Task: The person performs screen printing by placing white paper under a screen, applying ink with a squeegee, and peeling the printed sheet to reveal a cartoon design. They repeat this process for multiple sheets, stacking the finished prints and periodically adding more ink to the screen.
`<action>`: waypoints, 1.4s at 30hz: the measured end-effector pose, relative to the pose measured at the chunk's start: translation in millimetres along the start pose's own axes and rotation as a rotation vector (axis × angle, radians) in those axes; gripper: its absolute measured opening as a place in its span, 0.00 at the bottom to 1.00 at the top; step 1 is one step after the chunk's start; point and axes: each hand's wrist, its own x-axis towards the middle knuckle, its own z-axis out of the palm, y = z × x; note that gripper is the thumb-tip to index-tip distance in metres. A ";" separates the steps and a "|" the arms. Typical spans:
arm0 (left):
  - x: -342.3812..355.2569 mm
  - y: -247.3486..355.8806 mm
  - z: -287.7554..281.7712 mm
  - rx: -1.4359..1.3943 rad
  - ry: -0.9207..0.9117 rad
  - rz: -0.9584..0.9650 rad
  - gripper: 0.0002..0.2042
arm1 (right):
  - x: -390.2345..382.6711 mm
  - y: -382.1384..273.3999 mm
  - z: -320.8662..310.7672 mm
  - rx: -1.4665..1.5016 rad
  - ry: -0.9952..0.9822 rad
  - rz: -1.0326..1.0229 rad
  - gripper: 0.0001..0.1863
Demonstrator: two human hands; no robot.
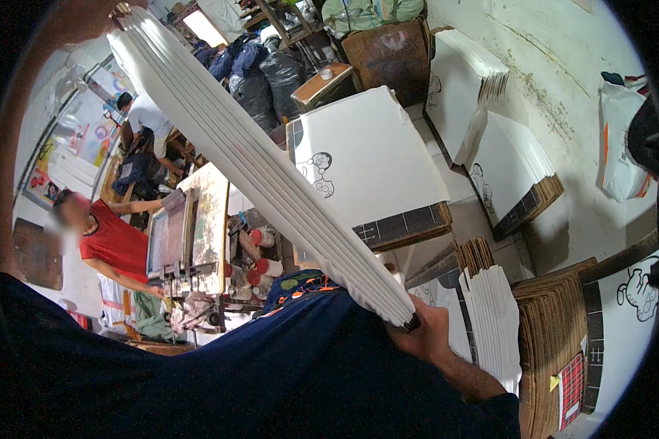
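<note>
Head view: bundle (263,164) slants above tiled workroom floor (459,190).

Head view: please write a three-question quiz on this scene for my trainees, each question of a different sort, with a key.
1. Multiple choice: where does the person's right hand grip the white layered stack?
A) Upper-left end
B) Middle
C) Lower-right end

2. True or false: the co-worker in red has a hand on the white layered stack.

3. Fill in the gap: the cartoon drawing on the white sheet near the centre is done in ____ lines.

Key
1. C
2. False; the co-worker in red is away to the left, beside a framed screen.
3. black
</note>
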 end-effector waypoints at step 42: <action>128.6 188.4 220.3 -1.467 1.474 -0.866 0.24 | 125.6 -97.3 -85.3 -0.081 0.366 0.117 0.35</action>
